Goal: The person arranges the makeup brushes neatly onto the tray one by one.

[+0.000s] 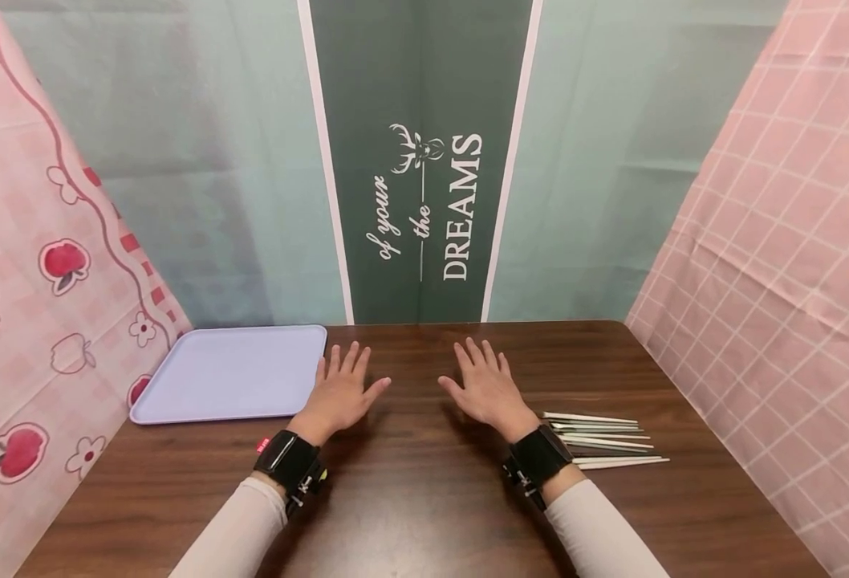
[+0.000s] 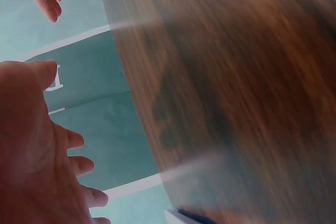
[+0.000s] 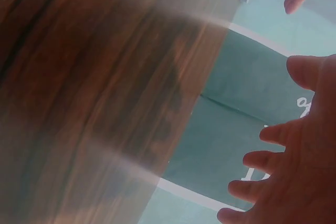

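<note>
Both hands hover palm down above the dark wooden table, fingers spread and holding nothing. My left hand is beside the right edge of a pale lilac tray. In the left wrist view the left palm faces the tabletop, its fingers straight. My right hand is nearest to a bundle of thin, tapered sticks that look like chopsticks, in white, pale green and dark tones. The right wrist and its strap hide their left ends. The right wrist view shows the right hand with fingers apart.
A green cloth backdrop with white lettering hangs behind the table's far edge. Pink patterned cloth borders the left side, and pink checked cloth the right. Each wrist wears a black strap with a small device.
</note>
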{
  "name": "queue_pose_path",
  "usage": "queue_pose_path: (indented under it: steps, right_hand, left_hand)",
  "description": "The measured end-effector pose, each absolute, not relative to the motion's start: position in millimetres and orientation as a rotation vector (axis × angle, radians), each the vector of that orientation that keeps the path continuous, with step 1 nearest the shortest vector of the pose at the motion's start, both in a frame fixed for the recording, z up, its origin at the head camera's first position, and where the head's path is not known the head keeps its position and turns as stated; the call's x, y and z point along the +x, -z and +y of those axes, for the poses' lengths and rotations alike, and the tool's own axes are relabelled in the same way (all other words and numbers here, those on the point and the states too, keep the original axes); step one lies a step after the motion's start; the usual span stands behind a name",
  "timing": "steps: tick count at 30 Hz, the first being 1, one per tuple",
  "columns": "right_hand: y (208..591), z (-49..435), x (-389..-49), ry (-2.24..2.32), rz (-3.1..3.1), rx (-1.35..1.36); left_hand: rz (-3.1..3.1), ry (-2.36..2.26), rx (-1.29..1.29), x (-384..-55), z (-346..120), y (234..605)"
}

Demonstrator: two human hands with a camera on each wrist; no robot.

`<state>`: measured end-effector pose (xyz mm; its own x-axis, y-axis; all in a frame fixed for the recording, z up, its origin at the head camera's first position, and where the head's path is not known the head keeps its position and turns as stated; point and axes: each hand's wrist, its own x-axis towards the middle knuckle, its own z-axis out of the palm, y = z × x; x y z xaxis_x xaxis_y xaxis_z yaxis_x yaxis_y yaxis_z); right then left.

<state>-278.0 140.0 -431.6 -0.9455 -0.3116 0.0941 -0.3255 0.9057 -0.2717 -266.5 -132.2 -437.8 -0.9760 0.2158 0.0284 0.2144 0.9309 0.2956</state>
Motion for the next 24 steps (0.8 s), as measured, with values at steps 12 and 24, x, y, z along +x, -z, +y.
queue_pose_path:
  steps: [12,24]
  right_hand:
    - [430,120,-281,-0.445,-3.017,0.528]
    - [432,101,-285,-0.457,-3.048,0.536]
  left_hand:
    - [3.106,-0.484,0.267,-262,-160,440]
    - [3.134,-0.473,0.173,-263,-189,439]
